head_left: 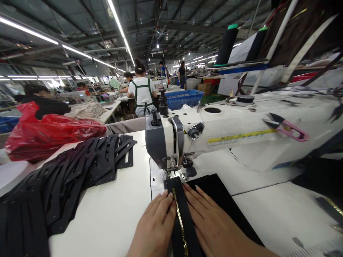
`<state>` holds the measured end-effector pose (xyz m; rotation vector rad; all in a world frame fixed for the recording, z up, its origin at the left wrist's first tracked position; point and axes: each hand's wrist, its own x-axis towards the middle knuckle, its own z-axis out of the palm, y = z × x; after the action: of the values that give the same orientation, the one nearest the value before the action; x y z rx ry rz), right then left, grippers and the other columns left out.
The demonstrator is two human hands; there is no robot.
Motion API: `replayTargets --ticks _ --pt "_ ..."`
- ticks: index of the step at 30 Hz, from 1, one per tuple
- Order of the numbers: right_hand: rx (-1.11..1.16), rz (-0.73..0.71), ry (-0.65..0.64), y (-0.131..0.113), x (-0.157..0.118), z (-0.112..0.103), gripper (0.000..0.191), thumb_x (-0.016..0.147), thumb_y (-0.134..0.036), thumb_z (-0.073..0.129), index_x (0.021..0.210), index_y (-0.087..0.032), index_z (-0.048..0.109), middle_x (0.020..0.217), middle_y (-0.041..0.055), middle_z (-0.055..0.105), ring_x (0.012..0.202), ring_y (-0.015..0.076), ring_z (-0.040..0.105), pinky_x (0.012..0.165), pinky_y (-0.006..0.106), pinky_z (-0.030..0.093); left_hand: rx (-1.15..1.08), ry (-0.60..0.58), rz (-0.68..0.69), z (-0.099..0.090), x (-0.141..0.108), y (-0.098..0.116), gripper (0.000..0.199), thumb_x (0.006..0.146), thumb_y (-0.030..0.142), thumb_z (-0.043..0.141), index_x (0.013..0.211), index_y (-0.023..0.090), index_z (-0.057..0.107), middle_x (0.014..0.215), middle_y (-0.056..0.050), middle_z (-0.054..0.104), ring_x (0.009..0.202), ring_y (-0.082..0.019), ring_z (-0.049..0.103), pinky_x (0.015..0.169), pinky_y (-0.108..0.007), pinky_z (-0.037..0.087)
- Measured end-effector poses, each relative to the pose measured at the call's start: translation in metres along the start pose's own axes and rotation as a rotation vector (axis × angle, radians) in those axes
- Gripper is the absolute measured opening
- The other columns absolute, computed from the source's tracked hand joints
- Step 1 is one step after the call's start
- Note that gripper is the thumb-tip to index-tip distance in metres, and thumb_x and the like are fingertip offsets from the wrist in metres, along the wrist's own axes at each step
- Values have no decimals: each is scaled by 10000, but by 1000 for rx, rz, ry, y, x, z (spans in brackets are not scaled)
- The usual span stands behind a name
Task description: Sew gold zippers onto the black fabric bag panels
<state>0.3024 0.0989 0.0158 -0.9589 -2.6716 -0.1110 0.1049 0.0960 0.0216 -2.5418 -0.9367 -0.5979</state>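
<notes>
From where I stood, the black strip [184, 210] lay between the operator's two hands, in contact with both, so neither was the nearer. Its long axis ran away from the operator's body, the far end leaning slightly left. The left hand [157, 225] lay palm down on the left side, its fingers together and bearing on the strip's margin. The right hand [211, 217] lay flat along the right edge, its fingers extended and slightly apart at the tips. Neither hand was clamped on anything; both thumbs were hidden or unclear.

The strip was matt, narrow and straight-sided. A gold-toothed zipper [178, 214] ran lengthwise through its middle, with gold hardware at the near end. Small pale dots marked the far corners.

A black panel [217, 185] extended from beneath the right hand; whether it was joined to the strip could not be told. Beyond, the strip's far end met the presser-foot area [174, 170] of the sewing machine [241, 123].
</notes>
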Motion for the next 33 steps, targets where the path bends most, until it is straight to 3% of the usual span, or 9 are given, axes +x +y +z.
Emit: replayTargets --ticks 11,18,25,33 --pt "-37 -6 -12 4 4 -1 569 736 -68 384 1300 -5 414 1357 210 364 1285 307 263 975 491 378 -21 -24 -14 -1 6 -1 351 906 74 276 1027 62 605 1046 -161 645 992 -247 615 814 -374 553" --pt "-27 14 18 18 19 -2 589 762 -58 370 1350 -34 344 1335 199 411 1276 270 316 988 470 374 -22 6 -40 11 22 -13 369 914 66 238 1015 37 592 1012 -186 644 975 -254 620 793 -399 560" --pt "61 22 93 24 21 9 579 785 -88 391 1356 -20 317 1356 188 391 1279 275 318 991 469 374 9 29 -26 15 20 -18 358 914 65 256 993 74 604 1017 -161 644 958 -228 624 821 -369 550" --pt "257 197 -40 19 22 -2 552 900 -283 402 1413 -244 203 1432 129 292 1312 287 230 1038 528 198 46 -4 7 23 5 -32 339 913 200 303 1128 170 564 1124 -106 618 1006 -216 605 821 -292 536"
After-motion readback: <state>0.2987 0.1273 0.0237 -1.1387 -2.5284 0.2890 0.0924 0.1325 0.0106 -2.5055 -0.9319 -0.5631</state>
